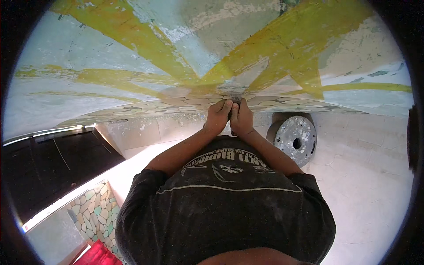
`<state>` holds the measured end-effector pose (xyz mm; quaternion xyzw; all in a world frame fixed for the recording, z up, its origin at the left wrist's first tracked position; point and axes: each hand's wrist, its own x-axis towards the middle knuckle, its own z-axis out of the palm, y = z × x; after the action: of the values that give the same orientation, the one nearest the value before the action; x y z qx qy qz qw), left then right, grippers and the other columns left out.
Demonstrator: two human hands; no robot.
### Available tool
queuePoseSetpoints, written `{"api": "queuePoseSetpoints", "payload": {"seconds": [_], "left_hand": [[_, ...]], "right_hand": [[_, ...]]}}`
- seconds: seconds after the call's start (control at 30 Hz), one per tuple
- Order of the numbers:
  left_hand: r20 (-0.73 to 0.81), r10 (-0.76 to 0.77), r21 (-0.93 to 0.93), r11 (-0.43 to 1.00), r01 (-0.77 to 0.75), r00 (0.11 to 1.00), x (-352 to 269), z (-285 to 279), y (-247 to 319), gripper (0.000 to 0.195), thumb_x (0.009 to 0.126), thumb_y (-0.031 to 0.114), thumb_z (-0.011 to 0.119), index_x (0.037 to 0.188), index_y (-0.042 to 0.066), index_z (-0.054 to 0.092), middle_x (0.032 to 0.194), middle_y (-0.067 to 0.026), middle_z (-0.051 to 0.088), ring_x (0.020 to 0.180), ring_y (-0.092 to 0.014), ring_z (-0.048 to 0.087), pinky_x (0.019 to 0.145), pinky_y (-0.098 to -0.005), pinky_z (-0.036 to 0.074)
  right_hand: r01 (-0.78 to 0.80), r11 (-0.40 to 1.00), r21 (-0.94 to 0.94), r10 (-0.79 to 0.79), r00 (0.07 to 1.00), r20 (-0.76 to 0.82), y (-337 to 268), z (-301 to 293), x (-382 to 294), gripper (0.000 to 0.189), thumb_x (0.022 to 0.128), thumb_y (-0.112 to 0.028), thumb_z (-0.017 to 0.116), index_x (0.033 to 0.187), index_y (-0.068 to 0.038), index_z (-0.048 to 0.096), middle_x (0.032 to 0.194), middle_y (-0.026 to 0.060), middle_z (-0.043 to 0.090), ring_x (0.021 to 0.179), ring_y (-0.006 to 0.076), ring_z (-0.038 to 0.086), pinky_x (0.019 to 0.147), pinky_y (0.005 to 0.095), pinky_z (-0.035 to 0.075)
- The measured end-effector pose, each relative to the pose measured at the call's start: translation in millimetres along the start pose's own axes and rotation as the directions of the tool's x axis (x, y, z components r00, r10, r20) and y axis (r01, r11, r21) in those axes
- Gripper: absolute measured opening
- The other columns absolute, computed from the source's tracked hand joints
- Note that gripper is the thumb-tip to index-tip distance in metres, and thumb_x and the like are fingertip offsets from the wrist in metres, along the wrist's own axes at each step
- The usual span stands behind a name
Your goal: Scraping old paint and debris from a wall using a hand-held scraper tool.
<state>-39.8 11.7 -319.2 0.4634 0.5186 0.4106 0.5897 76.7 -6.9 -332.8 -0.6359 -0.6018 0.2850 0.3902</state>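
Both my hands grip one small tool with a flat grey blade, likely a scraper (236, 97), in front of my chest. My left hand (218, 116) wraps it from the left. From the other side my right hand (242, 117) closes on it, and the two thumbs lie side by side along it. Fingers hide most of the dark handle, whose end peeks out below. The blade points away from me at the foot of a painted wall (198, 53), by the pebble-patterned band (185, 101); whether it touches cannot be told. Yellow stripes cross the wall's worn pale blue and beige paint.
A round grey metal disc with a centre hole (288, 149) stands on the pale tiled floor (361, 185) to my right. At left are a dark panel (59, 165), a pebble-mosaic surface (99, 208) and red cloth (97, 254).
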Motion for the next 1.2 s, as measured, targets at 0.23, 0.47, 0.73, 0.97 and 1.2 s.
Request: {"api": "queuePoseSetpoints", "payload": {"seconds": [0.23, 0.47, 0.73, 0.97, 1.2], "left_hand": [[0.022, 0.026, -0.039, 0.999, -0.025, 0.999, 2.4, -1.1, 3.5, 0.035, 0.102, 0.030, 0.049, 0.100, -0.002, 0.065, 0.083, -0.0042, 0.064, 0.077, -0.011, 0.054, 0.070, -0.0294, 0.047], [0.128, 0.017, 0.051, 0.998, -0.024, 0.992, 3.7, -5.3, -2.3, 0.031, 0.102, 0.027, 0.047, 0.095, 0.000, 0.058, 0.077, -0.0066, 0.058, 0.070, -0.013, 0.048, 0.066, -0.0323, 0.045], [-0.002, 0.209, 0.153, 0.967, -0.206, 0.978, -1.2, 1.3, 0.4, 0.025, 0.102, 0.022, 0.048, 0.093, 0.000, 0.058, 0.077, -0.0089, 0.058, 0.073, -0.013, 0.050, 0.067, -0.0321, 0.045], [-0.046, 0.311, 0.198, 0.934, -0.296, 0.949, -4.8, 4.0, 28.1, 0.027, 0.102, 0.022, 0.047, 0.101, -0.001, 0.060, 0.085, -0.0107, 0.064, 0.080, -0.014, 0.054, 0.073, -0.0321, 0.047], [-0.102, 0.313, 0.235, 0.930, -0.283, 0.944, -0.8, 10.5, 17.5, 0.028, 0.101, 0.023, 0.048, 0.093, -0.001, 0.060, 0.079, -0.0138, 0.062, 0.075, -0.016, 0.053, 0.069, -0.0341, 0.047]], "right_hand": [[0.005, 1.000, 0.027, -0.003, 0.999, -0.045, -16.4, -5.3, 7.4, 0.031, 0.097, -0.028, 0.047, 0.111, 0.000, 0.050, 0.085, 0.0289, 0.063, 0.076, 0.0504, 0.061, 0.065, 0.0555, 0.048], [0.012, 1.000, -0.013, -0.012, 1.000, 0.010, -3.3, -5.4, 11.7, 0.042, 0.099, -0.035, 0.041, 0.114, 0.004, 0.050, 0.088, 0.0316, 0.062, 0.078, 0.0516, 0.061, 0.069, 0.0557, 0.048], [0.099, 0.989, -0.114, -0.087, 0.990, 0.108, 1.3, -13.0, 14.9, 0.044, 0.100, -0.036, 0.036, 0.113, 0.004, 0.051, 0.093, 0.0302, 0.062, 0.077, 0.0494, 0.061, 0.069, 0.0550, 0.049], [0.151, 0.976, -0.154, -0.141, 0.987, 0.073, -15.0, -18.0, 19.4, 0.038, 0.100, -0.033, 0.035, 0.107, 0.000, 0.053, 0.084, 0.0259, 0.061, 0.070, 0.0466, 0.060, 0.063, 0.0534, 0.049], [0.116, 0.990, -0.080, -0.114, 0.993, 0.028, -10.5, -15.2, 21.7, 0.041, 0.100, -0.038, 0.036, 0.102, -0.001, 0.054, 0.076, 0.0248, 0.062, 0.067, 0.0472, 0.060, 0.062, 0.0534, 0.049]]}}
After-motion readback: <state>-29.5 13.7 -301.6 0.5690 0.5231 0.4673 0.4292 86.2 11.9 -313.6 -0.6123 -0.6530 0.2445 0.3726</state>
